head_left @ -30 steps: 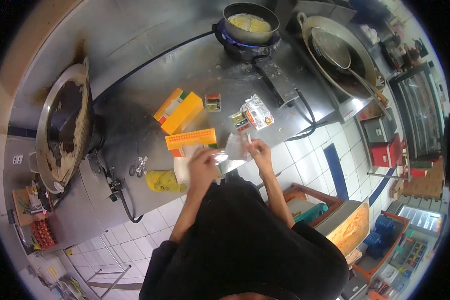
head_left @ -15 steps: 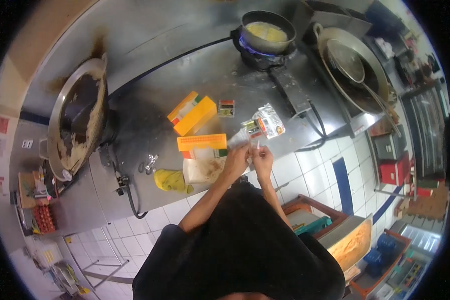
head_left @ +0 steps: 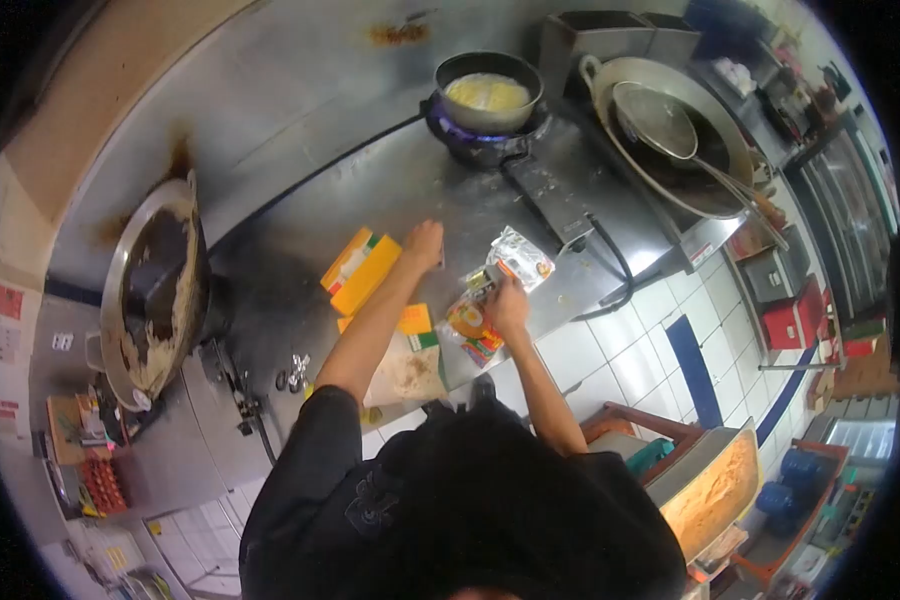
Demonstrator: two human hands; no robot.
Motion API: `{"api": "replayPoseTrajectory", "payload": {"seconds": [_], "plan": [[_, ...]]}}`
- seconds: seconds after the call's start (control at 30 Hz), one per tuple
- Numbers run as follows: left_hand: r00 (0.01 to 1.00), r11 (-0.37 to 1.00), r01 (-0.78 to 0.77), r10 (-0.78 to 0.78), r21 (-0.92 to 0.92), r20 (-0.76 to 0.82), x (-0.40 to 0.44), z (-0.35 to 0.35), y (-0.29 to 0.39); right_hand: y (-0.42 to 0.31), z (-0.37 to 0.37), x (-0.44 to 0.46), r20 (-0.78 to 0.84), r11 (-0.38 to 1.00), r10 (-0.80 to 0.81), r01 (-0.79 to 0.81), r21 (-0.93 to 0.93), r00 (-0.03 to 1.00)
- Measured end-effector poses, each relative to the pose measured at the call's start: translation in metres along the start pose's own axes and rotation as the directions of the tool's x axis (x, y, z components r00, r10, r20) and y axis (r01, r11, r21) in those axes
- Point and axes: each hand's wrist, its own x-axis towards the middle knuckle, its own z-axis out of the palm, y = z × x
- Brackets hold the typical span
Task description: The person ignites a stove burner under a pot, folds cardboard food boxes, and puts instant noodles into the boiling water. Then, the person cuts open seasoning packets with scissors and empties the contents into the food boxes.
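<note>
My left hand (head_left: 425, 246) reaches onto the steel counter right of the yellow boxes (head_left: 368, 278). Its fingers are closed and a thin edge of something, seemingly a small seasoning sachet, shows beside them. My right hand (head_left: 508, 305) is closed at a dark-and-green seasoning sachet (head_left: 480, 279), its fingertips partly hidden. Beneath and left of that hand lies a colourful noodle wrapper (head_left: 473, 328). A silver-and-white packet (head_left: 523, 256) lies just beyond it. Close to my body is a stained pale sheet (head_left: 410, 373).
A pan (head_left: 489, 95) with yellowish food sits on a lit burner at the back. To its right is a large wok (head_left: 720, 190) with a strainer (head_left: 657, 120). Another blackened wok (head_left: 150, 290) stands at the left. A tray of brownish food (head_left: 715, 490) is at lower right.
My hands have separated. The left moved forward to where a sachet lay; the right moved to the packets. The wrapper's colourful side now shows on the counter, and the view has shifted.
</note>
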Motion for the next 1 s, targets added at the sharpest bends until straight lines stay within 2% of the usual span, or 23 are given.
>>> {"api": "replayPoseTrajectory", "payload": {"seconds": [0.03,0.07,0.1,0.13,0.17,0.23,0.3,0.37,0.43,0.47,0.5,0.53,0.57,0.6,0.63,0.67,0.7,0.77,0.83,0.9,0.93,0.97,1.0], "plan": [[0.988,0.997,0.044,-0.053,0.065,0.145,0.013,0.012,-0.01,-0.001,0.002,0.001,-0.026,1.0,0.007,-0.006,0.017,1.0],[0.99,0.996,0.019,-0.03,0.083,0.136,0.021,0.031,-0.022,-0.004,0.005,0.001,-0.104,0.999,0.02,-0.015,0.052,0.994],[0.993,0.981,-0.006,-0.017,0.194,0.117,0.023,0.054,-0.034,-0.007,0.007,0.002,-0.176,0.996,0.04,-0.025,0.085,0.984],[0.995,0.954,-0.028,-0.002,0.298,0.1,0.029,0.064,-0.039,-0.009,0.004,0.006,-0.099,0.996,0.08,-0.076,0.049,0.992],[0.994,0.951,-0.051,0.019,0.304,0.108,0.039,0.056,-0.033,-0.009,0.003,0.012,-0.11,0.994,0.1,-0.094,0.057,0.989],[0.942,0.961,0.072,-0.154,0.266,0.298,0.038,0.04,-0.018,-0.008,0.004,0.01,-0.096,0.999,0.031,-0.033,-0.016,0.995],[0.939,0.974,0.033,-0.108,0.225,0.327,0.041,0.038,-0.018,-0.007,0.003,0.017,-0.065,0.998,0.023,-0.027,-0.065,0.998],[0.938,0.983,0.008,-0.071,0.184,0.339,0.037,0.026,-0.012,-0.008,0.002,0.028,0.085,0.99,0.136,-0.132,-0.047,0.987],[0.991,0.995,-0.101,0.101,-0.004,0.084,0.024,-0.008,0.015,-0.005,0.006,0.042,0.135,0.987,0.156,-0.15,-0.056,0.978],[0.993,0.996,-0.092,0.092,-0.003,0.079,0.014,-0.025,0.026,-0.002,0.01,0.046,0.181,0.982,0.186,-0.177,-0.064,0.966],[0.998,0.969,-0.057,0.059,-0.239,0.001,0.003,-0.044,0.037,0.006,0.015,0.052,0.179,0.985,0.171,-0.162,-0.064,0.969],[0.997,0.885,-0.045,0.013,-0.464,-0.073,-0.007,-0.063,0.045,0.018,0.019,0.059,0.149,0.988,0.083,-0.101,0.118,0.985],[0.996,0.885,-0.045,0.004,-0.464,-0.09,-0.019,-0.079,0.05,0.024,0.02,0.064,0.108,0.956,-0.001,-0.03,0.29,0.994],[0.994,0.856,-0.019,-0.04,-0.517,-0.102,-0.035,-0.092,0.056,0.018,0.007,0.058,0.043,0.905,0.01,-0.027,0.425,0.999],[0.99,0.822,0.007,-0.086,-0.569,-0.112,-0.053,-0.101,0.06,0.009,-0.008,0.049,0.047,0.908,-0.007,-0.014,0.418,0.999],[0.987,0.819,0.009,-0.099,-0.573,-0.126,-0.069,-0.111,0.063,-0.004,-0.028,0.041,0.019,0.705,-0.015,-0.003,0.71,1.0],[0.984,0.798,0.025,-0.127,-0.602,-0.128,-0.087,-0.118,0.066,-0.016,-0.046,0.031,0.0,0.412,-0.014,0.006,0.911,1.0],[0.977,0.772,0.046,-0.166,-0.634,-0.132,-0.115,-0.117,0.064,-0.042,-0.074,0.005,0.018,0.387,-0.04,-0.001,0.922,0.999],[0.935,0.633,-0.123,-0.184,-0.764,-0.303,-0.139,-0.109,0.062,-0.069,-0.096,-0.026,0.043,0.367,-0.054,-0.02,0.93,0.998],[0.914,0.615,-0.081,-0.268,-0.784,-0.304,-0.163,-0.135,0.09,-0.099,-0.108,-0.057,0.161,0.335,-0.029,-0.142,0.931,0.986],[0.848,0.789,-0.064,-0.28,-0.611,-0.451,-0.173,-0.134,0.097,-0.114,-0.107,-0.069,0.173,0.344,-0.036,-0.15,0.927,0.984],[0.77,0.916,-0.008,-0.251,-0.402,-0.586,-0.182,-0.131,0.103,-0.13,-0.103,-0.08,0.24,0.186,-0.039,-0.229,0.956,0.97],[0.796,0.87,-0.014,-0.289,-0.493,-0.532,-0.19,-0.119,0.104,-0.14,-0.102,-0.089,0.305,0.021,-0.051,-0.304,0.952,0.951]]}}
